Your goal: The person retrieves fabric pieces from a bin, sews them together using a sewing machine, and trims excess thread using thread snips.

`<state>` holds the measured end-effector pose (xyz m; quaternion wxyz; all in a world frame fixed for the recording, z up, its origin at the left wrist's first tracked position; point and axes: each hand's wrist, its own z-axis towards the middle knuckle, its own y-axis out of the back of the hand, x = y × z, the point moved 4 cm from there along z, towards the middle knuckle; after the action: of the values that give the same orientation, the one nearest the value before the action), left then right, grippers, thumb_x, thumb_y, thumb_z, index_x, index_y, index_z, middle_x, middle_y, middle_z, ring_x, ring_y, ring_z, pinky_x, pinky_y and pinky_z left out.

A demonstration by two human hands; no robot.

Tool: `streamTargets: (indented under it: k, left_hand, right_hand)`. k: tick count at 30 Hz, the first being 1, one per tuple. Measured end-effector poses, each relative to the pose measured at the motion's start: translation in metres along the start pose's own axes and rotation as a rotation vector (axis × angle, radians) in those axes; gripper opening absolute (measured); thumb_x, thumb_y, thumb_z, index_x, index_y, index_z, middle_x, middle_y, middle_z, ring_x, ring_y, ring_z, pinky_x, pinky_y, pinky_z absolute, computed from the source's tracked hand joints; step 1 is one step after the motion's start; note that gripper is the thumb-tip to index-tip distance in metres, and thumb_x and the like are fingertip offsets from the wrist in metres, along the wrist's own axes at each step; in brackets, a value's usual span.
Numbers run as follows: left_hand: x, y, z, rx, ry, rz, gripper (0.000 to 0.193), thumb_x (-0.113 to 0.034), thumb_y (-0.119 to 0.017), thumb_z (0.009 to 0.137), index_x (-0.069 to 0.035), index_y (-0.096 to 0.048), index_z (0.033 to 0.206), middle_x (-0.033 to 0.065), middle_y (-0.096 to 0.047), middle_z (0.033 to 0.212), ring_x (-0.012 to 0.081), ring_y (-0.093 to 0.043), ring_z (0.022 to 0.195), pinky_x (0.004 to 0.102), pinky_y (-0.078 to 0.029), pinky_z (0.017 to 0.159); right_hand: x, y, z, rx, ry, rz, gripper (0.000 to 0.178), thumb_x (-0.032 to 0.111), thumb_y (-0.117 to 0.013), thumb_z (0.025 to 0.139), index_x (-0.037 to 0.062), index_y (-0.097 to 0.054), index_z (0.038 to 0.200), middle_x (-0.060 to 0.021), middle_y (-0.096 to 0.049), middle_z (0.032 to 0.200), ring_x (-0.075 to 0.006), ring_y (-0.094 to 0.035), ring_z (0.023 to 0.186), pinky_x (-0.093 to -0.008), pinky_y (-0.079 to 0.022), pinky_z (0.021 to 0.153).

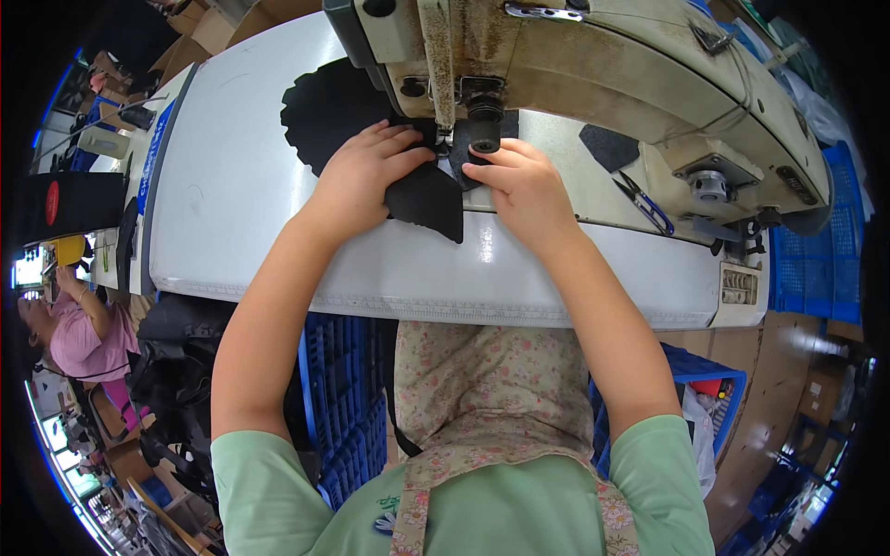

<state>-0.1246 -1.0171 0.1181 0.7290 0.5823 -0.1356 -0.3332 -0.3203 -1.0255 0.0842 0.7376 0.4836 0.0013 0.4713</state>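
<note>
A black piece of material [324, 107] with a notched edge lies on the white sewing table [241, 185], left of the presser foot [444, 141]. My left hand [362, 176] rests on it, fingers stretched out flat and thumb toward the needle area. A pointed black flap [431, 204] sticks out below that hand. On the other side of the foot, my right hand [530, 190] pinches a narrow black strip of material [465, 167] between thumb and forefinger. Its other fingers are partly hidden behind the machine. The sewing machine head [593, 69] overhangs both hands.
Thread snips [646, 204] and a dark cut piece [609, 148] lie right of my right hand. Blue crates stand below the table [343, 398] and at the far right [816, 250]. A person in pink [88, 338] sits at the left.
</note>
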Motion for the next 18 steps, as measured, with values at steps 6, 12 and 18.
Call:
streamTargets:
  k: [6, 12, 18]
  left_hand:
    - [-0.0008, 0.0011, 0.0010, -0.010, -0.009, -0.010, 0.054, 0.006, -0.063, 0.058, -0.010, -0.065, 0.110, 0.0115, -0.061, 0.120, 0.0306, -0.053, 0.119, 0.0443, -0.037, 0.109]
    - [0.0050, 0.0032, 0.0039, 0.011, -0.033, 0.003, 0.047, -0.002, -0.063, 0.066, -0.008, -0.063, 0.112, 0.0133, -0.061, 0.121, 0.0336, -0.053, 0.116, 0.0447, -0.036, 0.108]
    - [0.0086, 0.0045, 0.0063, 0.026, -0.049, -0.041, 0.051, 0.001, -0.063, 0.063, -0.007, -0.063, 0.113, 0.0144, -0.061, 0.121, 0.0348, -0.053, 0.114, 0.0430, -0.038, 0.104]
  right_hand:
    - [0.0004, 0.0015, -0.0005, 0.006, 0.003, -0.015, 0.025, -0.001, -0.061, 0.076, 0.0084, -0.074, 0.095, -0.0061, -0.067, 0.112, -0.0253, -0.059, 0.110, -0.0385, -0.046, 0.095]
    - [0.0006, -0.0004, 0.0004, 0.015, 0.019, -0.027, 0.028, -0.001, -0.060, 0.076, 0.0080, -0.073, 0.099, -0.0074, -0.067, 0.114, -0.0260, -0.058, 0.112, -0.0385, -0.046, 0.096]
    - [0.0019, 0.0010, 0.0001, 0.038, 0.005, -0.029, 0.030, -0.002, -0.059, 0.077, 0.0068, -0.072, 0.102, -0.0086, -0.065, 0.117, -0.0266, -0.057, 0.114, -0.0383, -0.046, 0.097]
